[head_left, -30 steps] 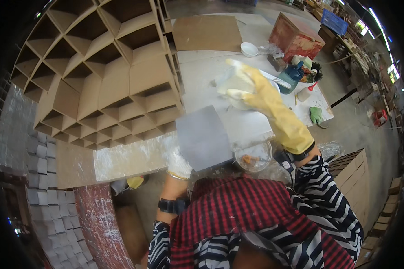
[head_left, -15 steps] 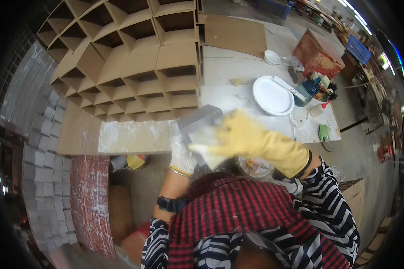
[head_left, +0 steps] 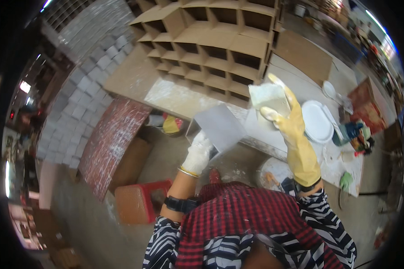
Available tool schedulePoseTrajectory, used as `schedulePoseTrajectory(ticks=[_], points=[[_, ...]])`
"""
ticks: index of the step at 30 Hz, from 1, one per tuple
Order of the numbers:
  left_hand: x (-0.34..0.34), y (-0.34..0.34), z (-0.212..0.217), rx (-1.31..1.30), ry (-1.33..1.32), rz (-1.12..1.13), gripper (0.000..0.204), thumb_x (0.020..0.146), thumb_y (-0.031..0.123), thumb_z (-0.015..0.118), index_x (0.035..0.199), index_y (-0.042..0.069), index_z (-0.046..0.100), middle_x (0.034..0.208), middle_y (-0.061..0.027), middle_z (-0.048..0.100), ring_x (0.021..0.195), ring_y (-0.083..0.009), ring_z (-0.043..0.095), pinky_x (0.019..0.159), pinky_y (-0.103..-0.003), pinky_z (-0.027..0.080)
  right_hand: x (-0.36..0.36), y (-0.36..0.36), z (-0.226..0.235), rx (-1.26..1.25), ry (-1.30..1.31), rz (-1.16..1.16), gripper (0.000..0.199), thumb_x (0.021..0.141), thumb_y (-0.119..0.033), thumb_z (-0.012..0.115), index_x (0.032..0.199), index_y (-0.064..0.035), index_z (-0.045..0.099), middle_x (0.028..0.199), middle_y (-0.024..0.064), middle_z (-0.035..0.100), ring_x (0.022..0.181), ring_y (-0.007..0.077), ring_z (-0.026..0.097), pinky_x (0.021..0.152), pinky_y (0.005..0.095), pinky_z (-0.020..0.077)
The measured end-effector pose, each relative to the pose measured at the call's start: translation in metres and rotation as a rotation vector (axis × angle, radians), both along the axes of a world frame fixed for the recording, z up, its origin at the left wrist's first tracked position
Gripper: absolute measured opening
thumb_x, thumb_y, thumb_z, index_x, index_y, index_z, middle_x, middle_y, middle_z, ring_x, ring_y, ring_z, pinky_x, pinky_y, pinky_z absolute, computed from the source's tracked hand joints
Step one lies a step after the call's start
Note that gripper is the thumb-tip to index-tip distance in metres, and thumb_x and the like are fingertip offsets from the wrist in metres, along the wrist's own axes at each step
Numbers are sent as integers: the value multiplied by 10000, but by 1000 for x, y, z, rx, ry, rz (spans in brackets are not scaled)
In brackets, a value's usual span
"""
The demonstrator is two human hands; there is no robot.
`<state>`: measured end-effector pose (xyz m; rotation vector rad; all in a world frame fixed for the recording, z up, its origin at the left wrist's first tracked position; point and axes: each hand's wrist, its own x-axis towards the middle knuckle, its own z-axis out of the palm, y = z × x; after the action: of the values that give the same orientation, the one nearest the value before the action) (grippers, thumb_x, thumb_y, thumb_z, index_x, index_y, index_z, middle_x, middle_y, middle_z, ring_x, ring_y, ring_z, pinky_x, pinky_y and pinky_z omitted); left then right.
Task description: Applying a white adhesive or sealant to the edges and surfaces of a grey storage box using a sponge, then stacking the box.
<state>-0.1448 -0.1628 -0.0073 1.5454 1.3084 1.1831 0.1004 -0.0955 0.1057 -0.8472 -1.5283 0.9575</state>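
My single head view, fisheye, looking steeply down from above; close over my forearms; worktable beyond

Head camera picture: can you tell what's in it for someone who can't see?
A person's left hand in a white glove holds a grey square tile, while the right hand in a yellow glove lifts a pale cloth. Behind them are a cardboard grid and a worktable with a white plate.

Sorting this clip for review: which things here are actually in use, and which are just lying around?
In use:
- grey box, held by the left hand
- pale cloth, held by the right hand in a yellow glove

Lying about:
- cardboard shelf grid
- white plate
- red stool
- stacked grey boxes
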Motion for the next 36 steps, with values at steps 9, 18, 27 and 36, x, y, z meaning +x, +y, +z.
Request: schedulePoseTrajectory(ticks=[9,18,27,36], points=[[-38,-50,49,45,586,203,164,799,182,592,872,46,647,835,-163,638,773,-393,595,704,-455,482,-53,-21,-20,-207,50,230,732,679,-32,726,1366,-109,484,1144,62,605,1049,166,560,927,285,426],[-141,-61,53,443,760,297,257,729,142,596,971,76,655,1052,-156,621,1007,-383,556,889,-488,432,-158,-12,-16,-257,87,363,749,683,-64,741,1376,-77,457,1160,73,594,1063,169,552,935,295,422],[-257,-67,39,418,920,248,390,836,223,554,1202,91,580,1308,-165,511,1250,-382,427,1053,-497,314,-276,3,-31,-276,79,394,739,689,-37,731,1376,-103,463,1160,76,591,1050,169,560,901,287,440],[-321,-80,49,222,872,40,253,786,259,633,981,107,684,970,-125,666,865,-331,639,768,-430,514,-417,68,43,580,-350,835,803,581,37,736,1334,-87,484,1086,150,628,962,341,594,819,397,481]])
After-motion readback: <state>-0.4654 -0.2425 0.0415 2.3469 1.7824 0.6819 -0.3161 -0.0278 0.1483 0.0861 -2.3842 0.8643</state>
